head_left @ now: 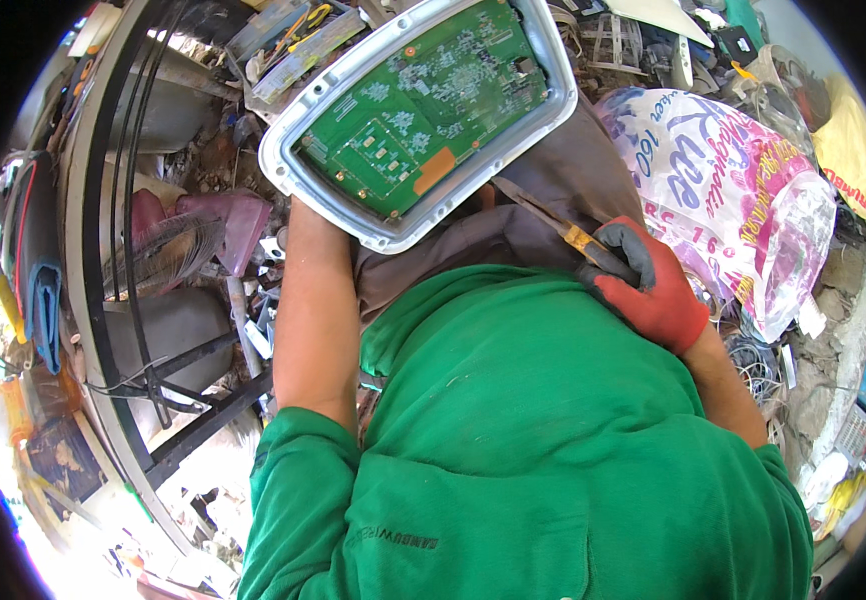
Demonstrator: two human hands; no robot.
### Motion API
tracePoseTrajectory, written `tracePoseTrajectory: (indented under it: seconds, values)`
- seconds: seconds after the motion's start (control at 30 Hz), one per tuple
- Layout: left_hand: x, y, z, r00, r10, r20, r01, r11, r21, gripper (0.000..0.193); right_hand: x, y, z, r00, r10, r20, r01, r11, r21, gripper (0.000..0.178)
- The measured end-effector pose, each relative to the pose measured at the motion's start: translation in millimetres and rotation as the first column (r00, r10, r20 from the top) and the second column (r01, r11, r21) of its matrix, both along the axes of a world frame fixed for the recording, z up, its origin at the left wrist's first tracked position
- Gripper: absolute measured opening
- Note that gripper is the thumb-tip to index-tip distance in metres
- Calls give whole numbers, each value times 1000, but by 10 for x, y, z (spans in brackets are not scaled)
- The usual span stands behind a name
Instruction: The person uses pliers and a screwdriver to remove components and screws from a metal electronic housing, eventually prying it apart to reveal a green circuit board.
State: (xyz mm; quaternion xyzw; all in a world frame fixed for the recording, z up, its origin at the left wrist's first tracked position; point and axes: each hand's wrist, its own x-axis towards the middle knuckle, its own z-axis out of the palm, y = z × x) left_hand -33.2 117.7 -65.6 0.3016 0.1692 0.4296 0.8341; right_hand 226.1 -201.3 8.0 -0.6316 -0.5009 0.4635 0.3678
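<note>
A grey metal housing (283,160) with rounded corners rests tilted over my lap, its open face toward me. Inside it lies a green circuit board (423,100) with silvery patches and an orange rectangle near its lower edge. My left forearm (318,300) reaches up beneath the housing's left end, and the hand is hidden under it. My right hand (653,295), in a red and dark grey glove, is closed around the handle of a knife (538,208) with a pointed blade and a yellow-orange band. The blade points up and left, its tip close to the housing's lower edge.
A printed white and pink sack (723,190) lies to the right of my legs. On the left stands a dark metal frame (103,300) with black cables. Mixed scrap surrounds me, including a tray of tools (303,45) at the upper left and tangled wires (758,370) at right.
</note>
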Motion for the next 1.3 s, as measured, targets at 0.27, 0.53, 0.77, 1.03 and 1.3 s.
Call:
tracePoseTrajectory:
  seconds: [0.27,0.53,0.77,1.03,1.3]
  values:
    - [-18,13,5,1000,6,-10,-6,1000,0,24,111,-70,35,874,-90,478,-65,953,297,41]
    - [14,-16,-89,1000,4,22,-3,996,-85,26,279,-115,-40,625,50,779,-358,905,229,47]
    - [84,-24,-111,966,-97,240,99,995,6,33,237,-107,78,675,96,731,-329,927,182,49]
    - [29,-18,-182,977,-76,199,63,996,70,32,212,-49,126,753,15,658,-274,916,293,39]
    - [151,-244,3,848,321,-421,-31,824,566,45,178,13,153,768,-52,638,-215,918,333,42]
